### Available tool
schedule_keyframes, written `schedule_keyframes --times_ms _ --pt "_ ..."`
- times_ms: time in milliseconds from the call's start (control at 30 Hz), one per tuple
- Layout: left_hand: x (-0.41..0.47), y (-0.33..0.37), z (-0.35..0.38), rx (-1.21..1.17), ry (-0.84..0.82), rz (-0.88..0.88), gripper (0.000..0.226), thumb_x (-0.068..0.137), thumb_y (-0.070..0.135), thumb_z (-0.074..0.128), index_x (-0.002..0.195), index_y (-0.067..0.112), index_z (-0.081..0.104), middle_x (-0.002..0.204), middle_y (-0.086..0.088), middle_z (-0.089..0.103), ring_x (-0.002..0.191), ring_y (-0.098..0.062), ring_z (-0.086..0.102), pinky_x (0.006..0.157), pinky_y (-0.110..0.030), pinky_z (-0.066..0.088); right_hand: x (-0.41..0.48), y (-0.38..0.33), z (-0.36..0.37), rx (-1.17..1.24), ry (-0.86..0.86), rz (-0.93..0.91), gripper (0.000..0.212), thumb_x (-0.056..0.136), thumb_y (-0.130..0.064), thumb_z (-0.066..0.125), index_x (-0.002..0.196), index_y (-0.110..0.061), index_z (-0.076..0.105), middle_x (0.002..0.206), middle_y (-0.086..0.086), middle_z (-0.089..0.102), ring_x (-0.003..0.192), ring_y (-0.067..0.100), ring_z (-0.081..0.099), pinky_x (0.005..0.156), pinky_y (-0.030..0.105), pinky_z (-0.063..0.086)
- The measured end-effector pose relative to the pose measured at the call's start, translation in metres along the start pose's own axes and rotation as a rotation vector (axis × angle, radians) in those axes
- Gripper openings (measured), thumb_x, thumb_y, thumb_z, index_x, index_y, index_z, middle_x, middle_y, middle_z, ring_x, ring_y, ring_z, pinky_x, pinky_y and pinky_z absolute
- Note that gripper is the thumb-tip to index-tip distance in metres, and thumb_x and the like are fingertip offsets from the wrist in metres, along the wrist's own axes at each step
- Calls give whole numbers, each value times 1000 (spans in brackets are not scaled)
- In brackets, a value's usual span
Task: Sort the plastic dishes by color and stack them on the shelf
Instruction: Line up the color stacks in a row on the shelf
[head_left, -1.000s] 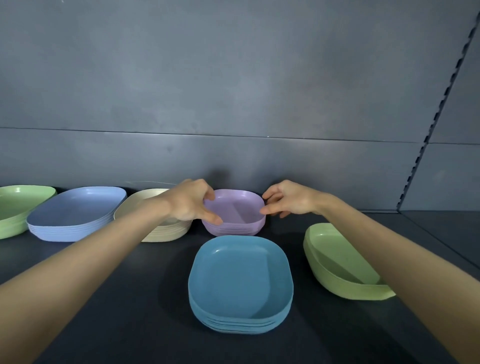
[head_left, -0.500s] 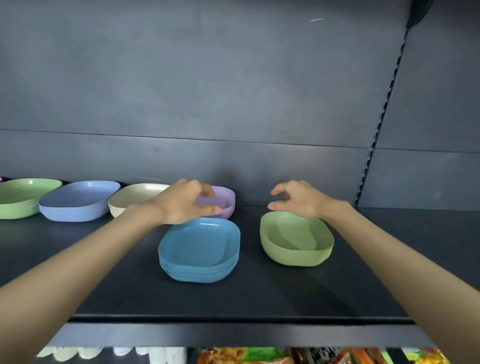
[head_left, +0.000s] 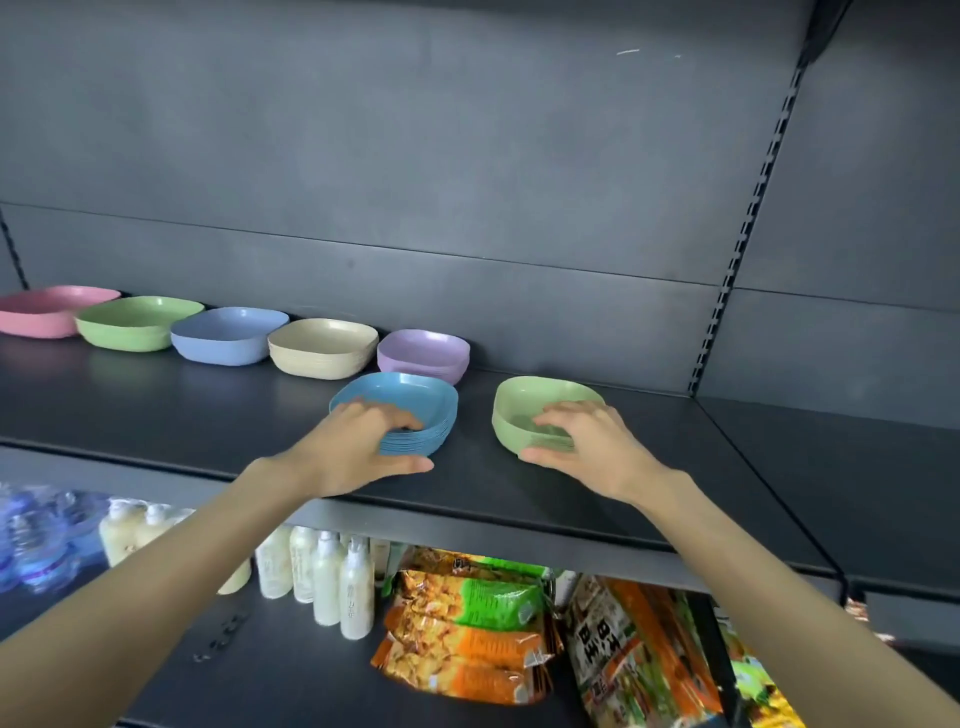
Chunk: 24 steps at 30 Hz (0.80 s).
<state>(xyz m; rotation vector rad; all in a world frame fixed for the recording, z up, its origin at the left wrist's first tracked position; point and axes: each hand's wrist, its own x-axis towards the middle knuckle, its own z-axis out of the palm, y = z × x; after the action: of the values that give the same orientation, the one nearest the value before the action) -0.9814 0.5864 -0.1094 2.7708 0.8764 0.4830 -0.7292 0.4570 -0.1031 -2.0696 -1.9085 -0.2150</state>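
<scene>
Left hand (head_left: 358, 449): fingers hooked over the near rim of the teal stack (head_left: 415, 400), thumb low at its front, so a grip looks on. Right hand (head_left: 587, 447): fingers spread and blurred over the near rim of the front green dishes (head_left: 545, 395), thumb low in front; cannot tell if it has closed.

Change: a second ago both hands were on the purple stack (head_left: 423, 353). They let go, pulled back, and have now dropped onto these two. So purple reads as placed, and teal and green come next (probably green to the matching stack far left).

Containers: every dish is empty and nested by color. Back row on the shelf (head_left: 649, 467), right to left: purple, cream stack (head_left: 322, 348), pale-blue stack (head_left: 228, 335), back green stack (head_left: 137, 322), pink stack (head_left: 47, 309). Teal sits just in front of purple, with the front green dishes apart to its right.
</scene>
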Motion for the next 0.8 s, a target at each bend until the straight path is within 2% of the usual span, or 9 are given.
schedule_keyframes --times_ms 67,100,200,267,333,467,567,667,800 --pt "-1 -1 4 -10 51 26 49 81 47 68 119 17 63 118 5 63 111 -17 52 96 -32 40 -2 -1 6 -3 35 -9 47 88 -49 58 125 -20 60 132 -2 58 126 21 45 105 32 27" --pt "-1 -2 6 -4 67 41 42 84 36 69 120 15 63 119 4 63 112 -18 52 96 -31 40 -3 0 9 11 57 -16 42 89 -46 58 123 -21 61 129 -3 60 123 22 47 104 33 28" --pt "1 -12 15 -12 114 84 33 85 24 70 116 15 65 120 4 64 114 -21 54 97 -35 42 -3 5 22 5 84 -23 30 91 -42 58 108 -19 67 107 1 69 105 26 58 94 36 40" --pt "4 -17 19 -39 147 115 27 85 21 70 111 15 67 114 3 67 108 -24 56 93 -40 45 -4 8 24 -8 111 2 27 91 -38 58 96 -14 69 92 3 70 90 28 60 82 34 44" --pt "8 -18 24 -42 160 159 26 85 22 70 110 17 68 112 5 67 106 -24 57 91 -43 47 -6 10 24 -5 132 13 27 91 -36 59 92 -11 69 88 4 70 85 29 59 77 33 44" --pt "23 -7 35 -77 172 265 25 84 21 71 109 18 68 109 7 68 104 -21 57 89 -41 48 -11 16 19 -9 147 30 27 93 -36 58 96 -12 70 91 4 71 86 27 60 76 32 42" --pt "40 7 44 -68 167 265 22 86 24 69 107 16 68 107 4 69 102 -24 58 88 -41 47 -16 30 15 -21 146 74 27 93 -36 56 98 -13 70 91 3 70 87 26 60 74 31 40" --pt "56 19 53 -68 183 265 13 86 24 68 95 15 66 93 0 67 89 -28 56 81 -41 47 -21 46 9 -9 147 131 27 93 -35 57 101 -12 69 95 3 70 90 26 59 75 29 35" --pt "74 35 62 -45 182 261 11 88 24 66 84 16 59 79 -2 59 79 -28 52 70 -34 40 -22 66 4 -10 144 173 29 93 -34 58 104 -10 69 98 5 71 93 28 59 83 34 41"
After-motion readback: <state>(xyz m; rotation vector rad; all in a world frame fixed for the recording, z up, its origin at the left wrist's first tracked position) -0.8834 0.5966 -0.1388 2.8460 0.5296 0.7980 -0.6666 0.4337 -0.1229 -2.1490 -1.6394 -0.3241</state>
